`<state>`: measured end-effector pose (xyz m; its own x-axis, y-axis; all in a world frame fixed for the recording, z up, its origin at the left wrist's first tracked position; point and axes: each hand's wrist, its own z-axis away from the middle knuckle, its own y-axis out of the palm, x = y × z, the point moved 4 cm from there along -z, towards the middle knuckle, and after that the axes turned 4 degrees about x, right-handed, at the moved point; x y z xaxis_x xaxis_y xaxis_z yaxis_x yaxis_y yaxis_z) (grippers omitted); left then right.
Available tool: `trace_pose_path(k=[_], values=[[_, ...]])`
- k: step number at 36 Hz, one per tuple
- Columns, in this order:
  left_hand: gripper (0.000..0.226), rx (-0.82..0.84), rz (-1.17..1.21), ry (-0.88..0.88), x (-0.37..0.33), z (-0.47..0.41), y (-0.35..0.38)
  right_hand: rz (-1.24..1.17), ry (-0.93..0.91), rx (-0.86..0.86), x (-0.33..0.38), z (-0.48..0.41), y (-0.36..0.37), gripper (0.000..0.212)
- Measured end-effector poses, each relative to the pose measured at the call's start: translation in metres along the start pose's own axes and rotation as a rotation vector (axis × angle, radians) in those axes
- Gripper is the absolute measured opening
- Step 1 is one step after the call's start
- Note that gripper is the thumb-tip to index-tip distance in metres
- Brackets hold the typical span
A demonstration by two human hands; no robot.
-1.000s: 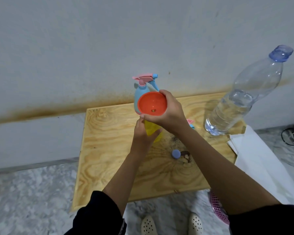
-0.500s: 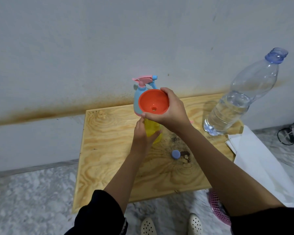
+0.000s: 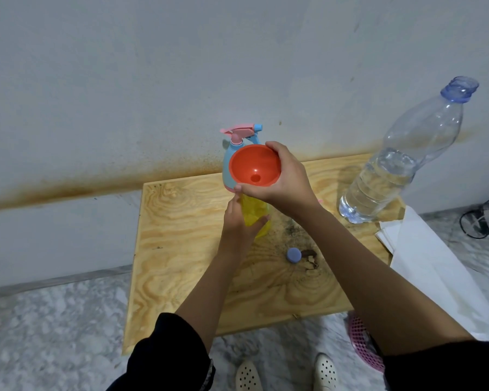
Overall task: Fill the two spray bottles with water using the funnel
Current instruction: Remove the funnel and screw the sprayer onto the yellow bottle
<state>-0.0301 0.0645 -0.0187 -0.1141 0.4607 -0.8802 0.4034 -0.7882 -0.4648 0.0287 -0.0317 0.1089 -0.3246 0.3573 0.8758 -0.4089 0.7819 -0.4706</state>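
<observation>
- Plywood table bears a blue bottle cap near centre.
- Left hand wraps the yellow spray bottle.
- Right hand grips the orange funnel over that bottle.
- Blue spray bottle stands at 12 o'clock, behind.
- Uncapped water bottle stands at 2 o'clock.

No readable text, labels, brands or numbers anywhere: water bottle unlabelled, spray bottles and funnel plain.
</observation>
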Motion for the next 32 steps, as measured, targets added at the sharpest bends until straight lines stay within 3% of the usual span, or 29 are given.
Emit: trace_pose_path(k=[32], values=[[0.082,0.004,-0.068,-0.005,0.0004,0.0035,0.0010,0.003,0.024,0.040,-0.0028,0.0003,0.0008,0.092]])
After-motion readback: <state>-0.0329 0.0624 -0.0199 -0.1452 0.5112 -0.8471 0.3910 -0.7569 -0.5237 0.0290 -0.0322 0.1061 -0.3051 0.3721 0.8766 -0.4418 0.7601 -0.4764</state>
